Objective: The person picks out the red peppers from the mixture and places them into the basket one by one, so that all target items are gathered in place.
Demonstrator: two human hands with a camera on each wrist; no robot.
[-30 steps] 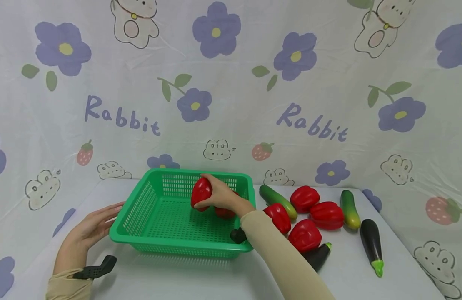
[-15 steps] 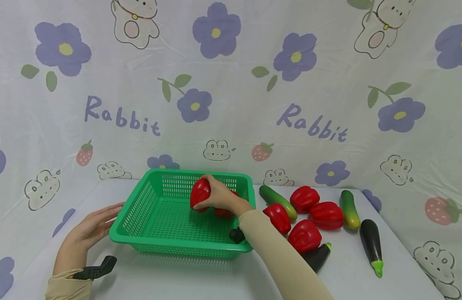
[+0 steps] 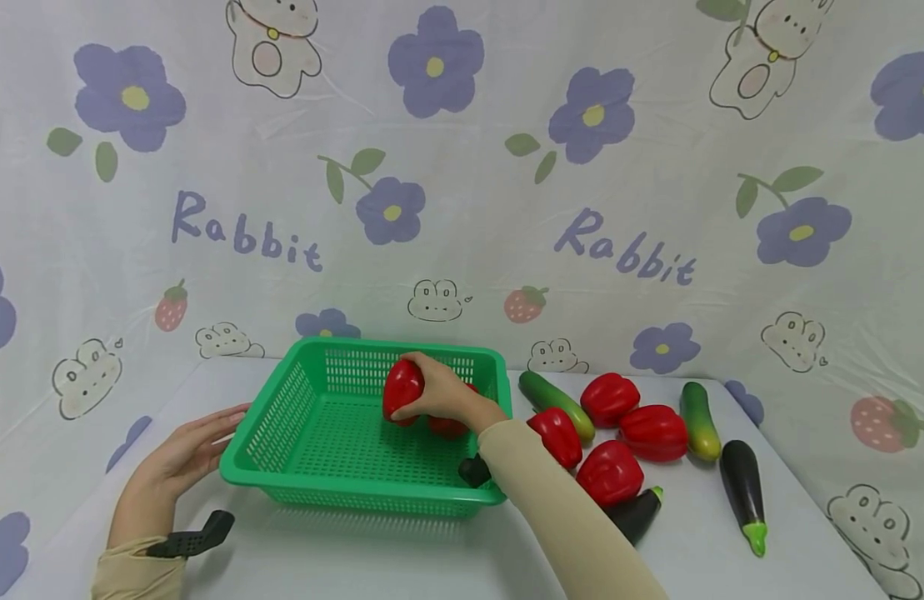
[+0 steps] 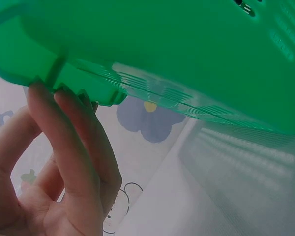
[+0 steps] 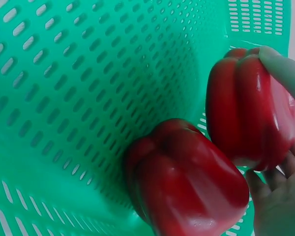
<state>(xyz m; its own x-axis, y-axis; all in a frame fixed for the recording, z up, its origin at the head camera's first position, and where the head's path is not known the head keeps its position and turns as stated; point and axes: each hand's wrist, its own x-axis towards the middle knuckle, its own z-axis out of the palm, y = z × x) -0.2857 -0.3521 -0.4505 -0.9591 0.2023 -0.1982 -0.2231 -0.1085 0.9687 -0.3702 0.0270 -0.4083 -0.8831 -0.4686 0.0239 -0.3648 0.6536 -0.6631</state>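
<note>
A red bell pepper point(image 3: 402, 390) is gripped by my right hand point(image 3: 442, 392), thumb and fingers on opposite sides, inside the green plastic basket point(image 3: 364, 490). Another red bell pepper point(image 5: 187, 182) lies on the basket floor right beside it, partly hidden behind the hand in the head view. At the basket's left side, my left hand point(image 3: 187, 454) has extended fingers point(image 4: 64, 132) whose tips touch the underside of the rim. Nothing is held in that palm.
Right of the basket lie several red bell peppers point(image 3: 610, 472), a cucumber point(image 3: 557, 404) and another cucumber point(image 3: 699, 421). One eggplant point(image 3: 742, 483) is at the far right; a second eggplant point(image 3: 636, 515) sits partly behind the right sleeve. A printed cloth point(image 3: 462, 167) hangs behind the table.
The right hand and its bell pepper have shifted only very slightly over the basket. The left hand stays at the rim.
</note>
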